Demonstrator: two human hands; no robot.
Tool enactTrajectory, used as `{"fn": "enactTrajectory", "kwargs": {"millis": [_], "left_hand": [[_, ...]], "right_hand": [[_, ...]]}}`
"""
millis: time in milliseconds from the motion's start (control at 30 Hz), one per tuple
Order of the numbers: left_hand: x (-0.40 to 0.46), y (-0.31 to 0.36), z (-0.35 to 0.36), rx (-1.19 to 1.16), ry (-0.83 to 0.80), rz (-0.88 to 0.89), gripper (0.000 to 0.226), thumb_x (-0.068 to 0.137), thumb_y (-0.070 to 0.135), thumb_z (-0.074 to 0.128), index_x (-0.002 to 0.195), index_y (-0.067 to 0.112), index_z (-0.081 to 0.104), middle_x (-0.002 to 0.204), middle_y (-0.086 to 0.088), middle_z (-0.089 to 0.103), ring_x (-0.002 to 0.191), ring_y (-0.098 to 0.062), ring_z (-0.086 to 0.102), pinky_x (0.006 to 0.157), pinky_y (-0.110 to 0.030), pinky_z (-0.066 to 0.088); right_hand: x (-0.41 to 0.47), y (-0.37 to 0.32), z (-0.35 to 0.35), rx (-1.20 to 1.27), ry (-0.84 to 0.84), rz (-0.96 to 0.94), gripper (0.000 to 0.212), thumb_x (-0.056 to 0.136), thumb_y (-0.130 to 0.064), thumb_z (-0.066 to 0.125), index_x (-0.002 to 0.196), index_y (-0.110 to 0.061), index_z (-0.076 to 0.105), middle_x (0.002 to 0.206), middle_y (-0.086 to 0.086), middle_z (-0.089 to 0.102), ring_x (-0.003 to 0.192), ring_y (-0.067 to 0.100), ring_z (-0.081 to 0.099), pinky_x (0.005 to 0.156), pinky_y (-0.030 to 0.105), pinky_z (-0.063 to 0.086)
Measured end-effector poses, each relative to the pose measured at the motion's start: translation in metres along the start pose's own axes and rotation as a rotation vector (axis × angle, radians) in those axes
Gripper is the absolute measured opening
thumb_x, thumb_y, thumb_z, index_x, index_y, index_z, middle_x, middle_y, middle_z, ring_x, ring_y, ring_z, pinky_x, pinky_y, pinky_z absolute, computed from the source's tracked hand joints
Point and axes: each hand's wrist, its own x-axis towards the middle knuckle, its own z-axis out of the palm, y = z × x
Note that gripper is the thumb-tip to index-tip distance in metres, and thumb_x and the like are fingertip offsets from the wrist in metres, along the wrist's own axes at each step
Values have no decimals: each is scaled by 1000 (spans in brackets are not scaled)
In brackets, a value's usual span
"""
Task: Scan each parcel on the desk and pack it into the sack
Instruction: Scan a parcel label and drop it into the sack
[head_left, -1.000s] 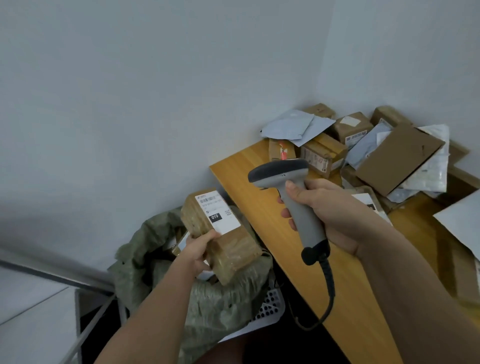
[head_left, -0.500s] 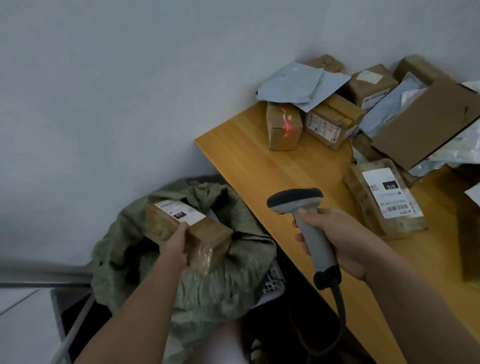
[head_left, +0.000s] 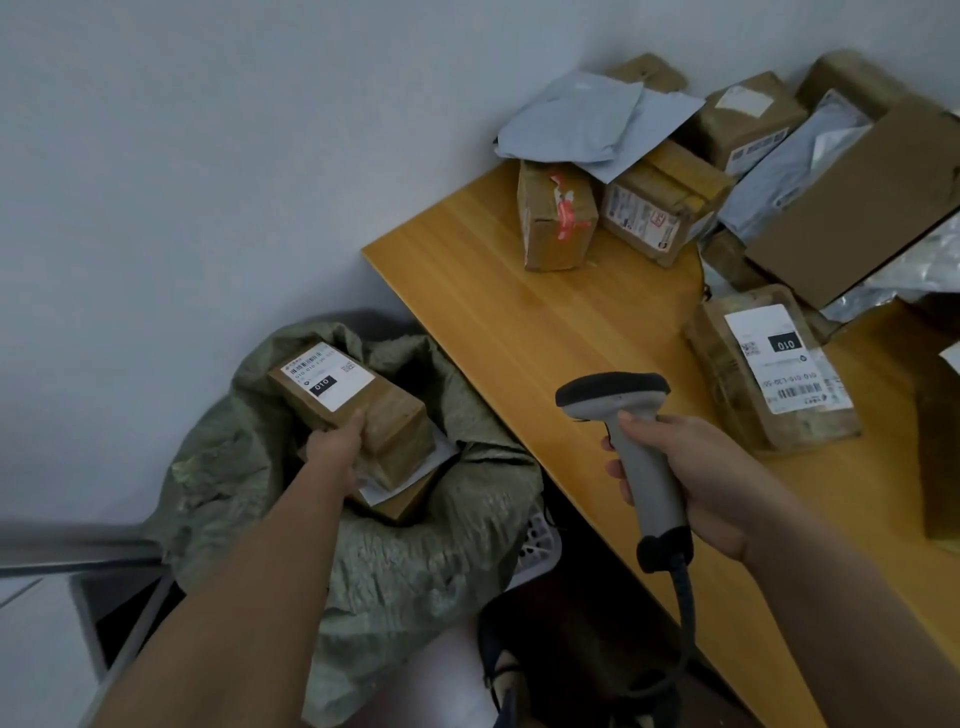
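My left hand (head_left: 335, 449) grips a brown taped parcel (head_left: 363, 402) with a white label, inside the mouth of the green woven sack (head_left: 415, 561) beside the desk. The parcel lies on another labelled parcel in the sack. My right hand (head_left: 696, 478) holds a grey barcode scanner (head_left: 631, 441) by its handle above the desk's left edge, its black cable hanging down. On the wooden desk (head_left: 545, 322) lies a flat labelled parcel (head_left: 769, 369) to the right of the scanner. Several boxes and grey mailer bags (head_left: 571, 119) are piled in the back corner.
The sack sits in a white perforated basket (head_left: 540, 545) against the grey wall. A small brown box with red tape (head_left: 556, 213) stands at the front of the pile. A large flat cardboard piece (head_left: 862, 208) leans over parcels at the right. A metal frame (head_left: 78, 545) runs at lower left.
My left hand has lowered the labelled parcel from in front of the scanner into the sack. The scanner hand has dropped lower, and the view has tilted down.
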Motion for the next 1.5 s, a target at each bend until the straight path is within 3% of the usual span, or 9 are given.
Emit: {"fn": "enactTrajectory", "kwargs": {"millis": [100,267,467,633,867,1067,1200,1367,1500], "left_hand": [[-9,-4,5,22,-67,-41,59,94,23,63,144,11,34,145,-19,41,128,-45,45,95,-63,46],[-27,-17,10,87,-79,-49,49,91,17,67,134,6,45,137,-17,48,123,-36,49,75,-45,55],[-29,-12,14,298,110,90,100,77,35,80,151,21,14,151,-16,19,131,-43,34,98,-53,46],[-28,-8,21,626,47,247,68,91,35,64,150,27,30,149,-14,4,123,-39,38,103,-44,40],[-67,0,48,756,131,350,63,89,25,56,146,29,30,149,-15,6,129,-38,23,107,-48,31],[-130,7,115,867,63,481,54,92,30,53,138,10,35,150,-17,10,132,-38,21,105,-48,29],[-184,-4,174,864,-127,559,52,98,29,54,144,13,34,152,-12,12,133,-36,29,97,-43,40],[-239,-44,238,862,-408,618,49,100,28,51,144,9,38,147,-11,33,92,-19,53,79,-31,41],[-263,-78,280,779,-499,469,55,98,38,52,142,7,44,140,-10,49,119,-28,53,97,-39,47]], "right_hand": [[-1,-4,-1,13,-9,-23,35,98,-28,58,114,3,60,95,14,59,79,21,59,66,35,51],[-8,-4,-2,25,-33,-8,34,98,-27,58,113,3,60,94,14,58,77,20,59,65,33,50],[-14,-5,-13,46,-21,-35,33,98,-26,57,113,3,59,96,14,58,77,19,60,67,34,50],[-14,3,-27,79,7,-37,34,98,-25,57,115,4,59,98,15,58,77,20,59,66,34,50],[-27,2,-49,193,75,-107,21,97,-19,60,110,-3,61,100,14,59,76,20,59,64,34,49],[-51,4,-103,250,176,-145,18,92,-13,66,108,-6,60,86,12,60,69,18,58,61,31,50],[-49,15,-154,293,308,-170,19,86,-6,71,100,-2,60,76,12,59,65,20,54,61,34,49],[-23,29,-217,387,352,-157,17,87,-3,67,101,0,58,75,13,58,63,21,53,60,35,48],[8,36,-247,393,267,-154,13,92,-7,64,100,-3,55,71,9,58,61,17,52,60,32,47]]}}
